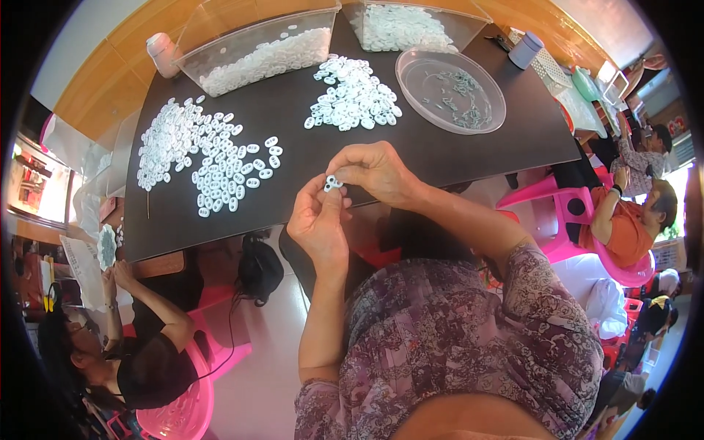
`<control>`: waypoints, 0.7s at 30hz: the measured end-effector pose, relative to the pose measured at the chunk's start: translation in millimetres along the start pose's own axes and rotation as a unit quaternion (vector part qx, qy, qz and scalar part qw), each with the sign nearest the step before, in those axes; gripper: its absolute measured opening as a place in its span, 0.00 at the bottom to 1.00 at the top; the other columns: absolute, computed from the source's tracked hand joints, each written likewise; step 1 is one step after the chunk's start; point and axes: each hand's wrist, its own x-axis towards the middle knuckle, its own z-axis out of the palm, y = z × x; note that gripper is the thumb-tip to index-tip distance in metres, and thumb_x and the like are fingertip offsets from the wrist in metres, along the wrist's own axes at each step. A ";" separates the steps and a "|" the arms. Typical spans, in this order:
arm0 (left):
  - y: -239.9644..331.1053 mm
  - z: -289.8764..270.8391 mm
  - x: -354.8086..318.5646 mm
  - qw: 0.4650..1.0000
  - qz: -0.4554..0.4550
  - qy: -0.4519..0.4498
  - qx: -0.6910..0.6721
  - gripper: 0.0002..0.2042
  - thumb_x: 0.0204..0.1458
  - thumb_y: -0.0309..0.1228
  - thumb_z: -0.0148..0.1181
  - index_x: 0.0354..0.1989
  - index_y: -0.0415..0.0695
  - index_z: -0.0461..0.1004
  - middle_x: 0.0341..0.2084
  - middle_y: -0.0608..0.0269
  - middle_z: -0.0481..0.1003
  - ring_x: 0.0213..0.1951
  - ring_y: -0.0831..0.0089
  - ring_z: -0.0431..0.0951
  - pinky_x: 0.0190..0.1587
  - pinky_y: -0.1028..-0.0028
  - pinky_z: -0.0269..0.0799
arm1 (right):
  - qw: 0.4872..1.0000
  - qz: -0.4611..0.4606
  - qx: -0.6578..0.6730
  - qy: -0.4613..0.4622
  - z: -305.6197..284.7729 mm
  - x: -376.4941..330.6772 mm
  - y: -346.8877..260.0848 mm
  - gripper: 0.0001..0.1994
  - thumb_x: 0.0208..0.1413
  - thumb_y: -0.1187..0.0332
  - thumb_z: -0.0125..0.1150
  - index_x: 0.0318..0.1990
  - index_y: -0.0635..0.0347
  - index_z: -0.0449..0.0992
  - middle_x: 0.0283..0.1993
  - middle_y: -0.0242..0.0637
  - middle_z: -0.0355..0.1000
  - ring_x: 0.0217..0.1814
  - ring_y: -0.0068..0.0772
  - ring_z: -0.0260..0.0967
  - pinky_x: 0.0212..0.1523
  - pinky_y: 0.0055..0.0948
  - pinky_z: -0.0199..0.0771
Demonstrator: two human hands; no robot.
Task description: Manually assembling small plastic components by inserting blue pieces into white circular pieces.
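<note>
Just past the near edge of the table, my left hand (320, 224) pinches a small white plastic piece with dark holes (332, 183) between thumb and fingers. My right hand (378, 174) meets it there, its thumb and forefinger closed on the same piece. The piece looks three-lobed; whether it is one part or two overlapping ones I cannot tell. Beyond my hands lies a heap of white oval two-holed pieces (353, 99). Further left spreads a second, wider heap of such ovals (170, 143), with several scattered singly at its right side.
A round clear tray (413, 99) holding small grey-green bits stands at the table's right. Two clear bins, the left (192, 72) and the right (469, 31), hold white pieces at the back. A pink-white bottle (163, 55) and a lidded jar (526, 50) flank them. People sit on both sides.
</note>
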 end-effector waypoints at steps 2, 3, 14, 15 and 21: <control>1.5 -0.6 1.6 1.000 -0.013 -0.003 0.013 0.10 0.51 0.19 0.55 0.42 0.29 0.70 0.24 0.54 0.76 0.21 0.76 0.74 0.19 0.81 0.69 | 1.000 -0.003 -0.008 -0.001 -0.8 0.4 -0.8 0.03 0.48 0.78 0.55 0.29 0.68 0.75 0.22 0.34 0.72 0.25 0.15 0.67 0.28 0.19 0.67; 1.8 -0.9 2.0 1.000 -0.013 -0.004 0.013 0.10 0.51 0.19 0.55 0.42 0.29 0.70 0.24 0.54 0.76 0.21 0.76 0.74 0.19 0.81 0.69 | 1.000 0.004 0.002 -0.009 -1.5 0.6 -0.8 0.03 0.48 0.78 0.55 0.29 0.68 0.74 0.22 0.34 0.72 0.25 0.15 0.66 0.27 0.19 0.67; 3.2 2.6 4.1 0.999 -0.029 -0.033 -0.008 0.10 0.51 0.19 0.55 0.42 0.28 0.70 0.24 0.52 0.76 0.21 0.73 0.75 0.19 0.79 0.71 | 1.000 0.020 -0.001 -0.009 -6.0 -1.4 -6.2 0.03 0.48 0.78 0.55 0.28 0.69 0.73 0.22 0.34 0.71 0.23 0.16 0.67 0.25 0.20 0.68; 3.4 2.7 4.0 0.999 -0.029 -0.034 -0.007 0.10 0.51 0.19 0.55 0.42 0.28 0.70 0.24 0.52 0.76 0.21 0.73 0.75 0.19 0.79 0.71 | 1.000 0.019 -0.011 -0.007 -5.5 -3.1 -8.5 0.03 0.48 0.78 0.54 0.29 0.68 0.73 0.23 0.35 0.71 0.24 0.19 0.67 0.26 0.21 0.68; 2.4 7.4 3.3 0.999 -0.031 -0.017 -0.031 0.10 0.51 0.20 0.55 0.41 0.28 0.70 0.24 0.52 0.75 0.20 0.71 0.75 0.19 0.79 0.71 | 0.989 -0.083 -0.124 -0.002 -9.0 -9.7 -4.3 0.06 0.51 0.79 0.51 0.33 0.66 0.75 0.30 0.34 0.69 0.26 0.22 0.68 0.31 0.22 0.68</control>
